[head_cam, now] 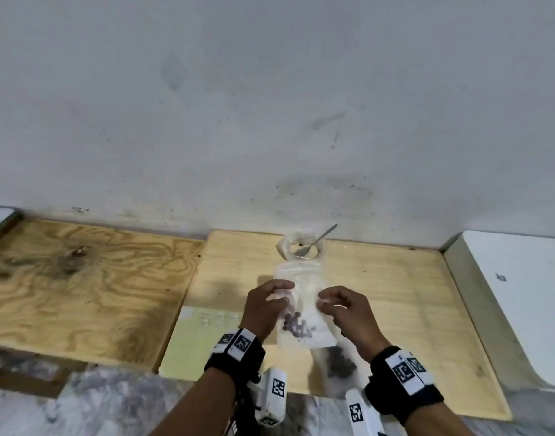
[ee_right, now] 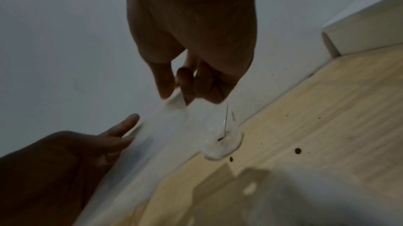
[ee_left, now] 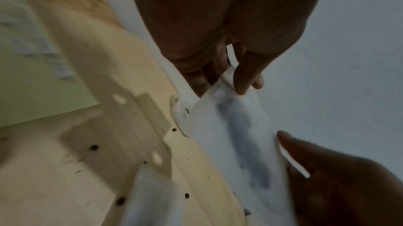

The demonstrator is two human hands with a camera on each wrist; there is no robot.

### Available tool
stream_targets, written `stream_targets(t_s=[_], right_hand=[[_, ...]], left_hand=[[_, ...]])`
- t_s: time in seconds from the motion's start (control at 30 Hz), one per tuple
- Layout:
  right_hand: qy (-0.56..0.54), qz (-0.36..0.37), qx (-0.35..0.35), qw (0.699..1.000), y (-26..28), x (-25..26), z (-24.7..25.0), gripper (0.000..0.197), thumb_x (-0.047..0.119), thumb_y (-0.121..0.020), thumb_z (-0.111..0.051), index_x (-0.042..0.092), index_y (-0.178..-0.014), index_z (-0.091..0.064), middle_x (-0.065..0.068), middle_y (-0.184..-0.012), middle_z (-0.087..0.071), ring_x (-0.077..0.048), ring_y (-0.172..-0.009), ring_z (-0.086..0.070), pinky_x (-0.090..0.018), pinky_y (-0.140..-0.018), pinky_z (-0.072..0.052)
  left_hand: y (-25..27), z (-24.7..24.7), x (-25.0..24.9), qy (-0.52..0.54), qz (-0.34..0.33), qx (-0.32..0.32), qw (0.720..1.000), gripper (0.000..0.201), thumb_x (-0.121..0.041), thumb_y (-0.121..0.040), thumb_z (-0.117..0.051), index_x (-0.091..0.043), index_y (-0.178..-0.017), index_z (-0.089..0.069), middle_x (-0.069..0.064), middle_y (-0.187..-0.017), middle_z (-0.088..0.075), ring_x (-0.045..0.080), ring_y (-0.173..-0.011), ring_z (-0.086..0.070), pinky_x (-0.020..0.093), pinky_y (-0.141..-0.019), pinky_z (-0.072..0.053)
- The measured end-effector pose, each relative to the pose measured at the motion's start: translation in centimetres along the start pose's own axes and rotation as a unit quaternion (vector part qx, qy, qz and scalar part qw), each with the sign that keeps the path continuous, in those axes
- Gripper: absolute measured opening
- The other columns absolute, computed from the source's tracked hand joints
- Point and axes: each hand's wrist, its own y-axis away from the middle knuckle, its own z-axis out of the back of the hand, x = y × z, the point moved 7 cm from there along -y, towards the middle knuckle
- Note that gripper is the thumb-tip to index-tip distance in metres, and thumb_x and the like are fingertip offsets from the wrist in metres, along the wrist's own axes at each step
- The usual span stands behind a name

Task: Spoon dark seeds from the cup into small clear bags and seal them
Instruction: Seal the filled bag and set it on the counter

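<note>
A small clear bag (head_cam: 304, 297) with dark seeds (head_cam: 296, 325) at its bottom hangs above the light wooden board (head_cam: 396, 297). My left hand (head_cam: 266, 303) pinches its left edge and my right hand (head_cam: 342, 305) pinches its right edge, both near the top. In the left wrist view the bag (ee_left: 235, 126) is blurred, with my left fingers (ee_left: 244, 78) on its edge. In the right wrist view my right fingers (ee_right: 185, 84) pinch the bag (ee_right: 165, 126). Behind the bag stands the clear cup (head_cam: 303, 245) with a metal spoon (head_cam: 317, 240) in it.
A second clear bag of dark seeds (head_cam: 340, 363) lies on the board near my right wrist. A pale green sheet (head_cam: 188, 341) lies at front left, darker plywood (head_cam: 81, 278) further left, a white block (head_cam: 521, 294) at right. Loose seeds (ee_right: 297, 150) dot the board.
</note>
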Motion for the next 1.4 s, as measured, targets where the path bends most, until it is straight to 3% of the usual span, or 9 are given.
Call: stream_targets(t_s=[0.2, 0.3, 0.4, 0.47, 0.6, 0.77, 1.0, 1.27, 1.4], right_hand=[[0.053, -0.031, 0.115, 0.991, 3.8, -3.7, -7.6, 0.030, -0.001, -0.084, -0.072, 0.024, -0.101, -0.074, 0.002, -0.100, -0.067, -0.009, -0.073, -0.056, -0.011, -0.053, -0.041], [0.068, -0.032, 0.157, 0.985, 4.6, -4.8, -12.0, 0.036, 0.001, -0.082, -0.074, 0.029, -0.105, -0.073, 0.001, -0.103, -0.066, -0.013, -0.089, -0.063, -0.019, -0.068, -0.048], [0.072, -0.053, 0.169, 0.982, 4.3, -5.7, -15.6, 0.031, -0.001, -0.082, -0.073, 0.022, -0.104, -0.072, 0.000, -0.088, -0.064, -0.007, -0.068, -0.058, -0.014, -0.058, -0.044], [0.101, -0.062, 0.162, 0.980, 3.5, -6.3, -17.9, 0.022, 0.001, -0.083, -0.074, 0.017, -0.098, -0.073, 0.002, -0.080, -0.064, -0.003, -0.062, -0.056, -0.012, -0.058, -0.042], [0.183, -0.064, 0.131, 0.972, 2.0, -7.5, -22.3, 0.018, 0.016, -0.084, -0.077, 0.023, -0.100, -0.072, 0.006, -0.088, -0.069, -0.010, -0.081, -0.065, -0.012, -0.064, -0.043], [0.248, -0.063, 0.036, 0.966, -0.3, -7.5, -26.7, 0.023, 0.029, -0.088, -0.066, 0.033, -0.110, -0.073, 0.004, -0.113, -0.073, -0.019, -0.098, -0.068, -0.028, -0.079, -0.053], [0.348, -0.091, -0.005, 0.933, -2.4, -7.9, -30.4, 0.031, 0.048, -0.088, -0.062, 0.039, -0.117, -0.070, 0.009, -0.122, -0.070, -0.021, -0.112, -0.065, -0.031, -0.091, -0.051], [0.401, -0.133, -0.048, 0.905, -3.5, -8.2, -31.6, 0.028, 0.039, -0.091, -0.049, 0.027, -0.090, -0.074, 0.001, -0.088, -0.074, -0.028, -0.089, -0.067, -0.029, -0.073, -0.052], [0.379, -0.127, -0.011, 0.916, -3.6, -8.4, -31.6, 0.022, 0.038, -0.092, -0.052, 0.027, -0.092, -0.071, 0.006, -0.091, -0.069, -0.023, -0.090, -0.061, -0.029, -0.071, -0.044]], left_hand=[[4.1, 5.0, 5.3, 0.011, 0.126, 0.025, 0.992, 0.036, 0.010, -0.074, -0.054, -0.013, -0.095, -0.074, 0.018, -0.078, -0.068, 0.023, -0.050, -0.049, 0.022, -0.046, -0.037], [4.8, 9.3, 6.7, 0.030, 0.147, -0.019, 0.988, 0.038, 0.014, -0.073, -0.055, -0.012, -0.095, -0.073, 0.011, -0.093, -0.074, 0.023, -0.052, -0.053, 0.022, -0.046, -0.039], [4.3, 14.4, 7.6, 0.062, 0.154, -0.069, 0.984, 0.036, 0.016, -0.077, -0.054, -0.008, -0.097, -0.071, 0.008, -0.101, -0.071, 0.024, -0.055, -0.060, 0.024, -0.046, -0.045], [3.2, 18.4, 7.9, 0.061, 0.156, -0.106, 0.980, 0.036, 0.017, -0.078, -0.052, -0.006, -0.098, -0.070, 0.009, -0.099, -0.070, 0.018, -0.045, -0.058, 0.022, -0.041, -0.044], [0.3, 25.7, 8.8, 0.061, 0.160, -0.153, 0.973, 0.034, 0.018, -0.080, -0.052, 0.001, -0.103, -0.070, 0.013, -0.086, -0.065, 0.016, -0.047, -0.056, 0.018, -0.040, -0.042], [-3.3, 31.0, 8.9, 0.024, 0.148, -0.145, 0.978, 0.030, 0.016, -0.084, -0.052, 0.008, -0.109, -0.067, 0.008, -0.079, -0.061, 0.020, -0.062, -0.050, 0.013, -0.041, -0.040], [-6.8, 32.7, 8.9, 0.008, 0.136, -0.104, 0.985, 0.032, 0.018, -0.082, -0.050, 0.001, -0.101, -0.069, 0.007, -0.091, -0.066, 0.021, -0.075, -0.057, 0.014, -0.050, -0.045], [-9.0, 32.0, 9.2, -0.002, 0.130, -0.056, 0.990, 0.028, 0.016, -0.084, -0.052, 0.004, -0.104, -0.068, 0.012, -0.101, -0.066, 0.020, -0.090, -0.059, 0.012, -0.065, -0.047], [-9.1, 32.0, 8.6, -0.009, 0.106, -0.059, 0.993, 0.022, 0.009, -0.088, -0.055, 0.001, -0.101, -0.070, 0.007, -0.098, -0.067, 0.013, -0.071, -0.057, 0.012, -0.058, -0.045]])
